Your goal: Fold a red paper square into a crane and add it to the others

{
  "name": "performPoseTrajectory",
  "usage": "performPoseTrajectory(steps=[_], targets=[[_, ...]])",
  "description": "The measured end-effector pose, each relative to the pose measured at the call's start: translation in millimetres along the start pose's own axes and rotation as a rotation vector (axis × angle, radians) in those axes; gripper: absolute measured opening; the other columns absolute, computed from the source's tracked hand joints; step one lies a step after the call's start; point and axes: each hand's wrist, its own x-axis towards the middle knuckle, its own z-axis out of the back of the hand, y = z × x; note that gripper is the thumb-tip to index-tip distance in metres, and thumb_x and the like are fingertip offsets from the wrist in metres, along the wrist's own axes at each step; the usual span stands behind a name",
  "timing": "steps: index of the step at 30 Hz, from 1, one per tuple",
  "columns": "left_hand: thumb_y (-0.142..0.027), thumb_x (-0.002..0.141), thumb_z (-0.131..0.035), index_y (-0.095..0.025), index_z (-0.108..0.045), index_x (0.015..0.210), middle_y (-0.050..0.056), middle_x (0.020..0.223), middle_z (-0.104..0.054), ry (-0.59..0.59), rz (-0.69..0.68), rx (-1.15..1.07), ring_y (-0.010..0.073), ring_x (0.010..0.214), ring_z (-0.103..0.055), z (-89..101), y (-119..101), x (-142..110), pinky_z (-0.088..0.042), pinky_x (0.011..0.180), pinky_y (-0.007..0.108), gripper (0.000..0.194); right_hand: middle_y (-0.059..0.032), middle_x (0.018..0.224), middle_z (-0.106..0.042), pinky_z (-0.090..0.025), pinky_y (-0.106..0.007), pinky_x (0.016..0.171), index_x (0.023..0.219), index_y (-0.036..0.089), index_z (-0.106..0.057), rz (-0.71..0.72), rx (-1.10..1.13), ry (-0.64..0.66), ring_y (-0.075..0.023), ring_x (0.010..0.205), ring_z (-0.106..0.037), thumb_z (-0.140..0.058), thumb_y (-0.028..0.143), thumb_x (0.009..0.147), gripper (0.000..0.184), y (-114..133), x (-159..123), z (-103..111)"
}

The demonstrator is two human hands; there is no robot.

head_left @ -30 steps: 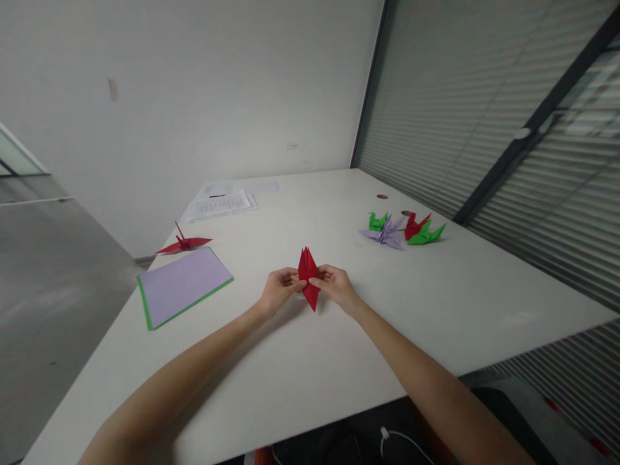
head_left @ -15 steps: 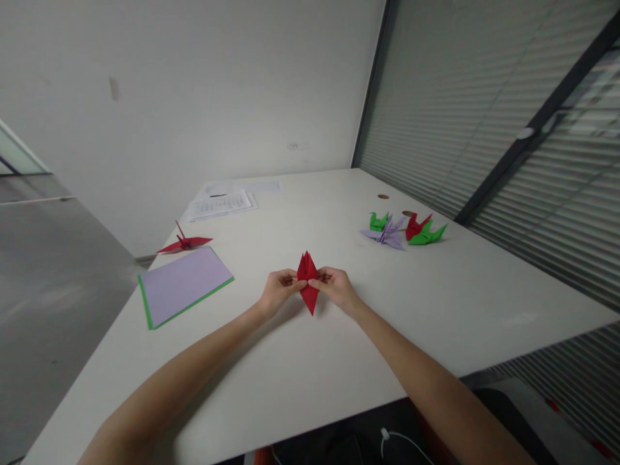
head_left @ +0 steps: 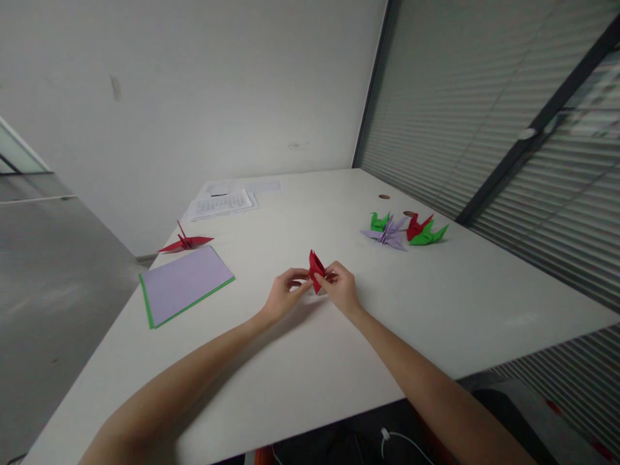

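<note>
A folded piece of red origami paper [head_left: 316, 268] is between my two hands, just above the middle of the white table [head_left: 271, 387]. My left hand [head_left: 287, 289] pinches its left side with thumb and fingers. On the other side, my right hand [head_left: 343, 285] grips it, thumb across the front near the lower part. The paper is turned partly sideways, so a fold shows along its upper half and its pointed lower end sticks out below the thumbs. Parts of the edges are hidden by my fingers.
Left of my hands lies a stack of lilac and green paper sheets [head_left: 186, 284], with a red paper crane [head_left: 186, 241] behind it. Printed papers [head_left: 225, 203] rest farther back. At the right stand a lilac crane [head_left: 388, 234], green cranes [head_left: 428, 234] and a red one [head_left: 416, 226].
The red paper has been turned from facing me flat to partly sideways and raised slightly, now looking narrower and shorter. Both hands have shifted a little to the right with it.
</note>
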Motion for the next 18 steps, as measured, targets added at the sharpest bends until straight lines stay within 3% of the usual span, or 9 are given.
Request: performPoseTrajectory(steps=[3,6,9,13,18], targets=[[-0.033,0.079,-0.067,-0.016,-0.065,0.110,0.013,0.114,-0.066,0.109,-0.004,-0.082,0.0227,0.099,-0.062,-3.3,-1.7,-1.9,-0.049,0.086,0.036,0.036,-0.0006,0.073,-0.056,-0.046,-0.025,0.050,0.076,0.020,-0.062,0.105,0.010,0.113,-0.0116,0.056,-0.054,-0.071,0.042,0.073,0.024,0.5,-1.4,-0.1],[-0.033,0.078,-0.069,-0.016,-0.064,0.111,0.013,0.113,-0.067,0.064,-0.010,-0.147,0.0231,0.101,-0.063,-2.1,-0.8,0.2,-0.049,0.087,0.035,0.038,-0.0031,0.083,-0.057,-0.047,-0.028,0.058,0.098,0.021,-0.067,0.224,-0.004,0.213,-0.0132,0.065,-0.055,-0.067,0.036,0.078,0.024,2.1,-3.2,0.0],[-0.032,0.074,-0.071,-0.015,-0.065,0.105,0.011,0.106,-0.069,-0.014,0.007,-0.173,0.0211,0.090,-0.066,1.2,1.3,3.6,-0.051,0.081,0.034,0.036,-0.0044,0.090,-0.056,-0.048,-0.029,0.062,0.107,0.024,-0.067,0.274,-0.051,0.239,-0.0139,0.072,-0.055,-0.061,0.030,0.084,0.024,4.1,-4.4,0.9],[-0.031,0.072,-0.072,-0.014,-0.067,0.097,0.010,0.099,-0.071,-0.065,0.022,-0.162,0.0192,0.083,-0.066,3.9,5.2,5.2,-0.052,0.076,0.031,0.031,-0.0042,0.095,-0.051,-0.049,-0.029,0.065,0.102,0.026,-0.069,0.264,-0.044,0.219,-0.0130,0.074,-0.054,-0.062,0.029,0.084,0.020,3.5,-3.5,2.0],[-0.026,0.076,-0.068,-0.018,-0.048,0.124,0.005,0.086,-0.071,-0.055,0.021,-0.200,0.0149,0.074,-0.064,4.6,8.8,2.6,-0.051,0.070,0.027,0.053,-0.0027,0.094,-0.052,-0.049,-0.027,0.066,0.108,0.026,-0.063,0.175,0.083,0.159,-0.0126,0.075,-0.055,-0.064,0.028,0.081,0.027,0.6,-1.3,0.3]])
